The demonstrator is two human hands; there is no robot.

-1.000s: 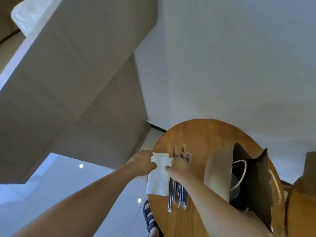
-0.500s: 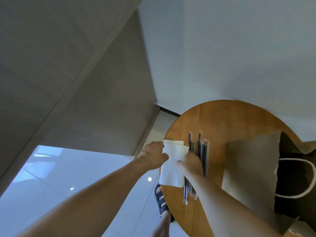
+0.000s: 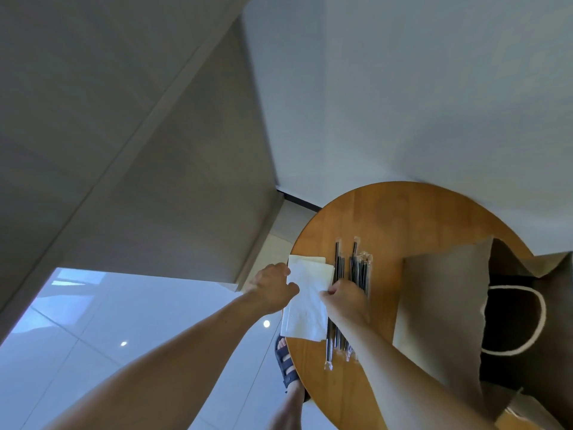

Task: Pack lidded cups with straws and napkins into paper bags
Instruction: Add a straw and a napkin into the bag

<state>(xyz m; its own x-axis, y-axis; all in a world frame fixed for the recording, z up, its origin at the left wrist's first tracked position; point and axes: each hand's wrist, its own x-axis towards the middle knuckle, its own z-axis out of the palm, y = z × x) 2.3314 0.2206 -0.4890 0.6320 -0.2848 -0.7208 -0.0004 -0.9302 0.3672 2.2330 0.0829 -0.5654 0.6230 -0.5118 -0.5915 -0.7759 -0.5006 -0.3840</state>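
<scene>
- A round wooden table [image 3: 403,218] fills the lower right of the head view; every place below is given from it.
- A white napkin [image 3: 305,311] lies at the table's left edge, and its near corner reaches the rim.
- 1 more sheet, the lower napkin [image 3: 307,260], peeks out from under it on the side of the table far from the person.
- The left hand [image 3: 271,288] comes in over the table's left rim, fingers curled, and pinches the napkin's left edge between thumb and fingers.
- The right hand [image 3: 344,301] is over the table top just right of the napkin, fingers curled, and pinches the napkin's right edge.
- Black straws [image 3: 359,268] in clear wrappers lie side by side on the table, just right of the napkin and partly under the right hand and forearm.
- A brown paper bag [image 3: 440,305] is on the right part of the table with its mouth open. Its inside is too dark to make out.
- The bag's white rope handle [image 3: 541,324] loops across that dark opening.
- A foot in a dark sandal [image 3: 286,364] rests on the glossy tiled floor [image 3: 93,336], below the table's near-left rim.
</scene>
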